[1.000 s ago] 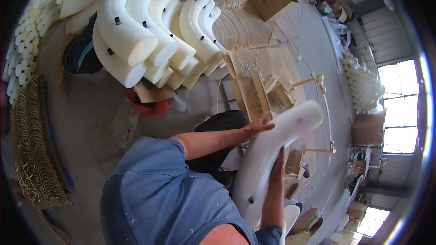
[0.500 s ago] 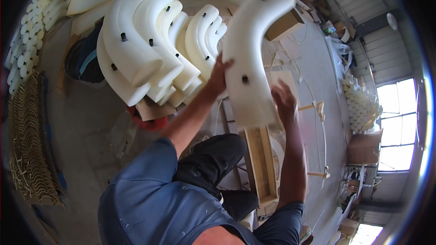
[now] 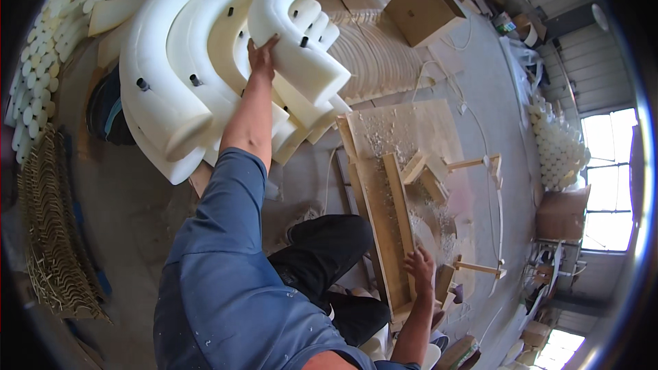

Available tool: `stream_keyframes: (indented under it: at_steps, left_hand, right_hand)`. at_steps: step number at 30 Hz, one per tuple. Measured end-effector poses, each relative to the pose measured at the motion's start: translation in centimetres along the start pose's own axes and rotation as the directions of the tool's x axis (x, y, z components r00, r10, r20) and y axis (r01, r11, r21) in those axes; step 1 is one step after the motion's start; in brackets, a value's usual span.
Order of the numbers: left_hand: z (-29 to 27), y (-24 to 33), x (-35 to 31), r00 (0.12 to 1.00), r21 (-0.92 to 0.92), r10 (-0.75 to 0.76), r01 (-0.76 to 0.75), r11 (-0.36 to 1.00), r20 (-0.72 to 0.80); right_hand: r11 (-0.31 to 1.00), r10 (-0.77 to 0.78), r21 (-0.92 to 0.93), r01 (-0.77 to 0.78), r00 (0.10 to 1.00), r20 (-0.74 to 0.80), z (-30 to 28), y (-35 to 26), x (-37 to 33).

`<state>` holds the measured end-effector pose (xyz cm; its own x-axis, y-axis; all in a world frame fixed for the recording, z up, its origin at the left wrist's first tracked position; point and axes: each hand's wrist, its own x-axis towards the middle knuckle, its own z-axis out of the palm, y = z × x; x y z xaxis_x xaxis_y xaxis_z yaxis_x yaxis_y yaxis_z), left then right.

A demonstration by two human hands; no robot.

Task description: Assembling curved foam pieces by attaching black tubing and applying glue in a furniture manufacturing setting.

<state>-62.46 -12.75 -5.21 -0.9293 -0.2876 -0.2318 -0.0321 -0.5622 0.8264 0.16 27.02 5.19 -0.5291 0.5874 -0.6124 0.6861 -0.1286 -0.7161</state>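
Note:
A thick white curved foam piece (image 3: 301, 62), with two black plugs in it, rests on the stack of similar pieces at the upper left. My left hand (image 3: 263, 58) grips its left edge, the arm stretched out toward the stack. Beside it lie more curved foam pieces (image 3: 157, 106) with black plugs. My right hand (image 3: 421, 270) is low over the wooden workbench (image 3: 425, 120), fingers partly spread by a long wooden rail (image 3: 399, 199). Nothing shows in that hand. White shavings are scattered over the bench top.
A cardboard box (image 3: 421, 10) and rows of pale curved sheets (image 3: 377, 62) lie beyond the bench. Wooden arms with a white cord (image 3: 493, 226) stick out on its right. Brown wavy strips (image 3: 58, 233) are piled at far left. White rolls (image 3: 558, 144) are stacked near the window.
The foam piece has gone from above the bench leftward onto the stack, with my left hand on it. My right hand has left it and come down nearer me by the rail.

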Motion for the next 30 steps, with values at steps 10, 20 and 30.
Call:
stream_keyframes:
  at_steps: [10,20,30]
  left_hand:
    - [-0.8,-3.5,-2.3,0.884,0.548,-0.023,0.310,0.777,-0.467]
    - [-0.8,-3.2,-3.1,0.885,0.555,0.018,0.275,0.785,-0.464]
    - [-3.6,-5.7,0.5,0.938,0.623,-0.018,0.245,0.743,-0.347]
  right_hand:
    - [0.973,0.156,0.184,-0.140,0.985,-0.076,-1.2,9.5,-4.3]
    - [0.951,0.108,0.300,-0.069,0.987,-0.116,-1.0,10.9,-8.6]
    - [0.927,0.275,0.316,-0.200,0.937,-0.215,-3.4,15.0,-14.9]
